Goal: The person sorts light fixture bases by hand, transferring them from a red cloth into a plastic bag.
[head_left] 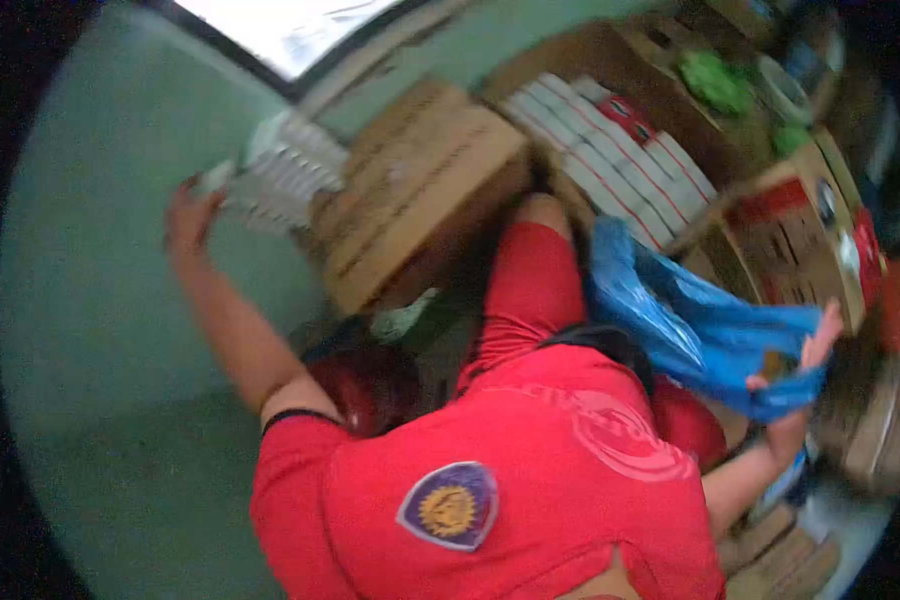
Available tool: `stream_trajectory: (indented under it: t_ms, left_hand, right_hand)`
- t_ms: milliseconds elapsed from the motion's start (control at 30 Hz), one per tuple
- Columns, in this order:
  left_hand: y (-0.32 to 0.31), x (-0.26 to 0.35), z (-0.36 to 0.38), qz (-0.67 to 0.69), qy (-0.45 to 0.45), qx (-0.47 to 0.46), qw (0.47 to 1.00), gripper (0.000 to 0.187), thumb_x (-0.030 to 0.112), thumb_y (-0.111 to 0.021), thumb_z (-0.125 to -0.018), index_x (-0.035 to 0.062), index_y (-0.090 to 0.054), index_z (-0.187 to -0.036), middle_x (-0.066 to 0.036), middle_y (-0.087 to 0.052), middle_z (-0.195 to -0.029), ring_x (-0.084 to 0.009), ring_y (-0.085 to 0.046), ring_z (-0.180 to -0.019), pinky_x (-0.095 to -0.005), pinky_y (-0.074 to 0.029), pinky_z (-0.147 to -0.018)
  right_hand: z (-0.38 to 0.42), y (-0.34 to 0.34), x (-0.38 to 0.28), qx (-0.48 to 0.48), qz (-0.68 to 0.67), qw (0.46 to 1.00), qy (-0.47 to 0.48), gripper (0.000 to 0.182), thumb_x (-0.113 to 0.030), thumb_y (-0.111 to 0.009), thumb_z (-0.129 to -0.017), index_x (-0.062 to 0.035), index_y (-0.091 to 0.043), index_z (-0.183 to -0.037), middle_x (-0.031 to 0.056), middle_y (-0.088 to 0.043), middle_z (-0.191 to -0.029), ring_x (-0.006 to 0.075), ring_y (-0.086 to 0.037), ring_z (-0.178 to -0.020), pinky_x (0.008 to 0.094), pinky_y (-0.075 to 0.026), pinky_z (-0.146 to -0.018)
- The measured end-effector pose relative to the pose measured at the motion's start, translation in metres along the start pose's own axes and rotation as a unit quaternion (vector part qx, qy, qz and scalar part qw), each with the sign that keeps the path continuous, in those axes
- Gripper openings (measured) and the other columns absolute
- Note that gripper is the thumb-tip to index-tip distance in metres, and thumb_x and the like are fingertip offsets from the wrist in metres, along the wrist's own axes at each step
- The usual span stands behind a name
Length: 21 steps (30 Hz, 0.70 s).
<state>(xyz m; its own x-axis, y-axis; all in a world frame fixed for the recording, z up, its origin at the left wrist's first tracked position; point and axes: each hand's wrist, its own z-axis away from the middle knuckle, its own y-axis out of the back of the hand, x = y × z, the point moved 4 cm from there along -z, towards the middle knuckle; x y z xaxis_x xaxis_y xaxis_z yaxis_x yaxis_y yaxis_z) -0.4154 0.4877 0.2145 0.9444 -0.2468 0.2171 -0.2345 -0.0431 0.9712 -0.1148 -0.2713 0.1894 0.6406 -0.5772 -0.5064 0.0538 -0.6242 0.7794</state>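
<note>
My left hand [192,215] is stretched out to the far left, with its fingers closed around a small white item [216,178], blurred by motion. Right beside that item is a stack of white packs [292,170] at the corner of a brown cardboard box [425,185]. On the right, a blue plastic bag [680,310] hangs by my leg. My right hand [815,350] grips the bag's rim, fingers and thumb spread across its mouth. Something brownish shows inside the bag near the thumb, too blurred to name.
An open carton [570,195] holds rows of white packs with red lines. Another carton [790,235] with a red panel stands to the right. Bright green bundles [715,83] lie at the back. A green wall [120,300] borders the left side, below a window [295,35].
</note>
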Motion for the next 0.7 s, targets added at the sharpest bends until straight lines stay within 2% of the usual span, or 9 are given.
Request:
stream_trajectory:
  t_ms: [67,100,167,267,333,433,500,567,700]
  left_hand:
    - [0.033,0.021,0.034,0.125,-0.130,0.108,0.978,0.067,0.032,-0.076,-0.086,0.0095,-0.051,-0.144,-0.019,-0.063,-0.130,-0.0285,-0.062,-0.117,-0.0437,-0.048,-0.100]
    - [0.041,0.034,0.039,0.234,-0.171,0.044,0.956,0.063,0.033,-0.075,-0.086,0.0094,-0.054,-0.141,-0.017,-0.061,-0.133,-0.0281,-0.062,-0.117,-0.0440,-0.050,-0.098]
    - [0.054,0.111,0.111,0.215,-0.333,0.111,0.911,0.062,0.034,-0.076,-0.086,0.0083,-0.056,-0.138,-0.016,-0.061,-0.132,-0.0278,-0.061,-0.117,-0.0431,-0.052,-0.096]
    - [0.011,0.207,0.198,0.284,-0.490,-0.041,0.823,0.065,0.033,-0.080,-0.080,0.0088,-0.057,-0.137,-0.015,-0.063,-0.128,-0.0296,-0.059,-0.119,-0.0449,-0.050,-0.100]
    - [-0.026,0.287,0.263,0.261,-0.660,-0.094,0.698,0.072,0.030,-0.085,-0.070,0.0089,-0.060,-0.134,-0.015,-0.064,-0.124,-0.0297,-0.059,-0.118,-0.0433,-0.046,-0.102]
    - [-0.097,0.357,0.367,0.262,-0.706,-0.324,0.573,0.072,0.032,-0.085,-0.065,0.0155,-0.062,-0.131,-0.012,-0.066,-0.121,-0.0305,-0.057,-0.119,-0.0441,-0.038,-0.108]
    - [-0.130,0.375,0.420,0.262,-0.777,-0.236,0.522,0.071,0.031,-0.083,-0.066,0.0161,-0.061,-0.132,-0.011,-0.066,-0.120,-0.0314,-0.057,-0.118,-0.0472,-0.038,-0.107]
    - [-0.155,0.382,0.452,0.270,-0.777,-0.263,0.503,0.069,0.031,-0.081,-0.069,0.0162,-0.060,-0.133,-0.012,-0.066,-0.122,-0.0318,-0.057,-0.120,-0.0496,-0.036,-0.108]
    - [-0.168,0.386,0.444,0.299,-0.762,-0.203,0.538,0.065,0.028,-0.083,-0.069,0.0132,-0.062,-0.129,-0.014,-0.064,-0.126,-0.0347,-0.057,-0.120,-0.0489,-0.039,-0.106]
  right_hand:
    - [0.003,0.005,-0.004,-0.007,0.017,1.000,-0.004,0.136,-0.070,-0.077,-0.063,-0.0065,-0.006,-0.160,0.0178,-0.017,-0.164,0.0330,-0.028,-0.145,0.0464,-0.022,-0.118]
    - [0.004,0.006,-0.004,-0.012,0.018,1.000,-0.008,0.138,-0.071,-0.078,-0.061,-0.0060,-0.007,-0.160,0.0188,-0.018,-0.164,0.0333,-0.030,-0.144,0.0455,-0.024,-0.118]
    - [0.005,0.005,-0.004,-0.021,0.011,1.000,-0.018,0.142,-0.072,-0.080,-0.057,-0.0051,-0.007,-0.160,0.0207,-0.020,-0.163,0.0339,-0.036,-0.141,0.0437,-0.027,-0.116]
    - [0.012,0.002,-0.009,-0.028,0.024,0.998,-0.048,0.145,-0.070,-0.082,-0.054,-0.0050,-0.007,-0.159,0.0233,-0.024,-0.161,0.0362,-0.037,-0.141,0.0430,-0.029,-0.116]
    - [0.002,-0.006,-0.022,-0.038,0.027,0.997,-0.059,0.146,-0.068,-0.083,-0.052,-0.0054,-0.006,-0.159,0.0250,-0.027,-0.159,0.0382,-0.036,-0.142,0.0431,-0.029,-0.116]
    - [-0.003,-0.004,-0.032,-0.063,0.033,0.996,-0.055,0.148,-0.064,-0.085,-0.049,-0.0060,-0.005,-0.160,0.0274,-0.032,-0.156,0.0406,-0.035,-0.143,0.0433,-0.030,-0.116]
    - [-0.001,0.003,-0.037,-0.080,0.043,0.994,-0.059,0.149,-0.061,-0.087,-0.048,-0.0061,-0.004,-0.159,0.0283,-0.033,-0.155,0.0412,-0.035,-0.143,0.0435,-0.030,-0.116]
    - [0.008,0.003,-0.039,-0.070,0.048,0.993,-0.082,0.150,-0.059,-0.088,-0.048,-0.0060,-0.004,-0.159,0.0280,-0.031,-0.156,0.0416,-0.035,-0.143,0.0435,-0.031,-0.116]
    - [0.029,-0.001,-0.021,0.012,0.001,1.000,-0.009,0.147,-0.056,-0.089,-0.051,-0.0054,-0.004,-0.159,0.0246,-0.021,-0.162,0.0405,-0.034,-0.144,0.0428,-0.030,-0.116]
